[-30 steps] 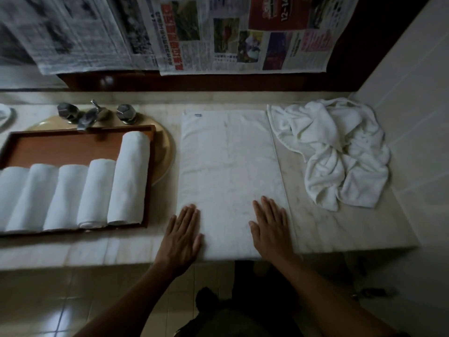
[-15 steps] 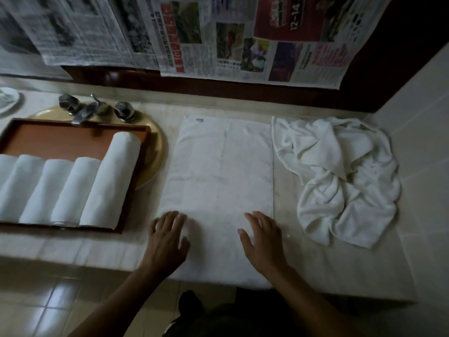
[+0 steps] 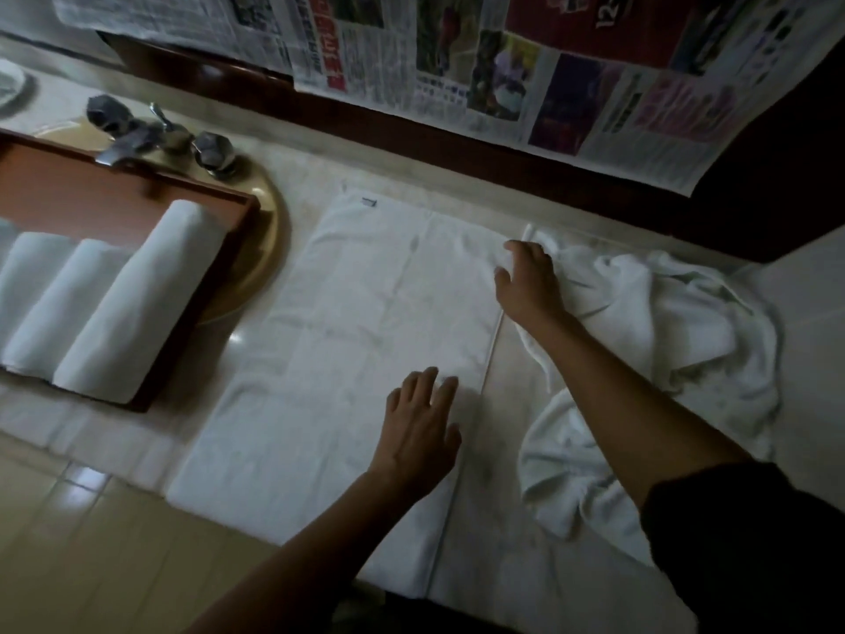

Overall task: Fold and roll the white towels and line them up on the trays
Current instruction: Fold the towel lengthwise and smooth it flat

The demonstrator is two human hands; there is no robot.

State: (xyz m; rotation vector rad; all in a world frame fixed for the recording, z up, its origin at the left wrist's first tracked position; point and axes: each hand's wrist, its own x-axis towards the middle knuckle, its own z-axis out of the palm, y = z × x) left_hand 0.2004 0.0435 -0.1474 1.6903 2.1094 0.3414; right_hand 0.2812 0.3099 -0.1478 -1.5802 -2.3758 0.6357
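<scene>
Left grip (image 3: 420, 427) lay spread flat on the towel (image 3: 366, 322); right grip (image 3: 526, 281) curled at its far right edge, hold unclear. Its label (image 3: 368, 202) was unreadable.

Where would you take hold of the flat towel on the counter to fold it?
Probably by its long right edge, coming from the right: the flat towel lies spread smooth, so only edges offer a pinch, and the right hand sits at that edge's far end, the left hand flat nearer.
</scene>
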